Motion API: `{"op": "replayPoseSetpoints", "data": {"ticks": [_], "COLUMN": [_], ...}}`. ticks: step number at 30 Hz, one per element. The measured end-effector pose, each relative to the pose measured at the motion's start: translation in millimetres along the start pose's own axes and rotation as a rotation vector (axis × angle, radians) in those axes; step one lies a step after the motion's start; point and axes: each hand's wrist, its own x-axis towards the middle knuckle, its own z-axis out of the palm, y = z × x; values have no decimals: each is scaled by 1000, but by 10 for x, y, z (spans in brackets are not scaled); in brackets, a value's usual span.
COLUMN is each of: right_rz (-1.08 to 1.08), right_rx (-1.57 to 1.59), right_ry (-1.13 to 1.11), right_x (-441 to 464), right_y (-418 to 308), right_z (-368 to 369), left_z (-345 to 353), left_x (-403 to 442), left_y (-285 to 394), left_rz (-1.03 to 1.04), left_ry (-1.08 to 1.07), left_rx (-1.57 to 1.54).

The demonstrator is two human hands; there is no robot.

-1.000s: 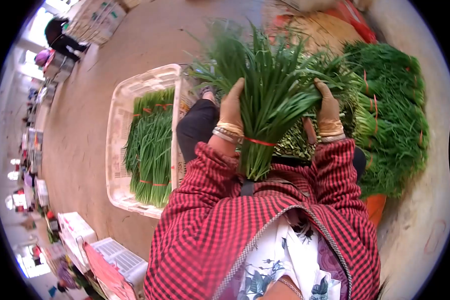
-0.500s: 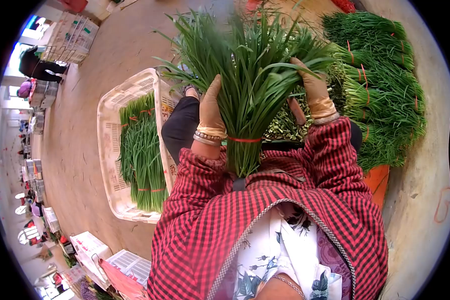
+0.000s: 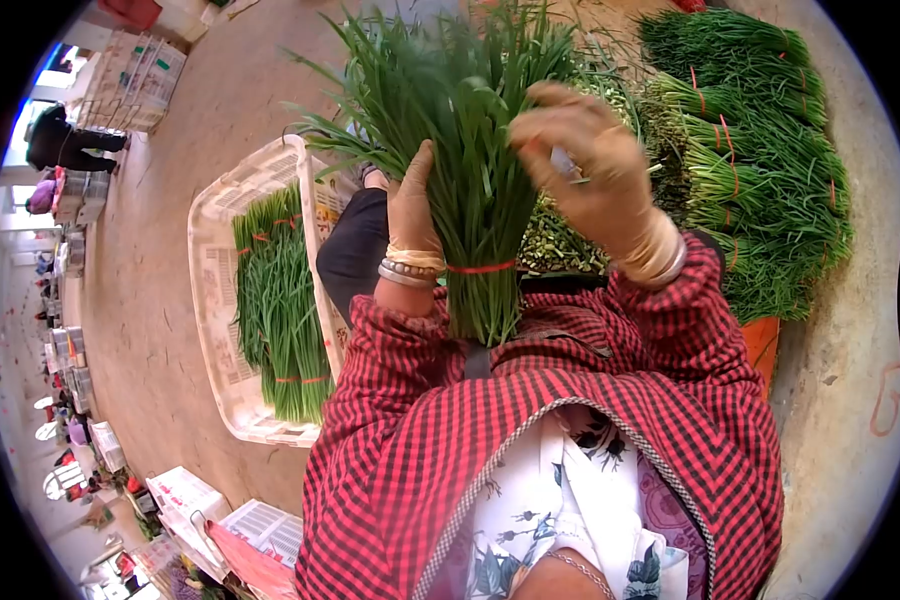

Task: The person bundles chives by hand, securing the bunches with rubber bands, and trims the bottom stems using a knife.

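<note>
A tall bundle of garlic chives [image 3: 475,210] stands upright in front of me, leaves fanning out at the top. A red rubber band [image 3: 482,268] circles its lower stems. My left hand [image 3: 413,205], gloved, is wrapped against the bundle's left side, thumb pointing up. On the right side, my gloved right hand [image 3: 595,165] is raised beside the leaves with bent fingers. Motion blurs those fingers, and a small reddish spot shows near the fingertips; whether they hold anything is unclear.
At left a white plastic crate [image 3: 215,350] holds banded chives [image 3: 280,310]. Several banded bundles [image 3: 750,170] are piled at right. Cut stem pieces [image 3: 570,240] lie beyond my lap. Cartons [image 3: 185,500] stand at lower left, and another person [image 3: 70,140] bends over at far left.
My right hand has let go of the leaves on the right, come inward and turned beside the bundle. The leaves it spread have gathered closer. My left hand stays on the bundle.
</note>
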Motion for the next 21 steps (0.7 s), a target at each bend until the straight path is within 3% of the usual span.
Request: {"op": "replayPoseSetpoints", "data": {"ticks": [2,5,10,15,19,21], "right_rz": [-169,-153,140,500,577,431], "right_rx": [-68,-104,177,117,204,79], "right_ry": [-162,-264,-63,-412,-519,-574], "right_x": [1,-97,-55,222,243,259], "right_y": [-167,-36,108,218,380,348], "right_z": [123,189,238,181,280,272], "left_z": [3,-74,-23,-1,-53,-69], "left_x": [-3,25,-40,-51,-19,-7], "left_y": [4,20,47,45,29,35], "left_rz": [36,-14,-31,-58,-25,-22], "left_ry": [2,-80,-133,-160,-135,-130], "left_rx": [57,-62,-89,-78,-36,-26]}}
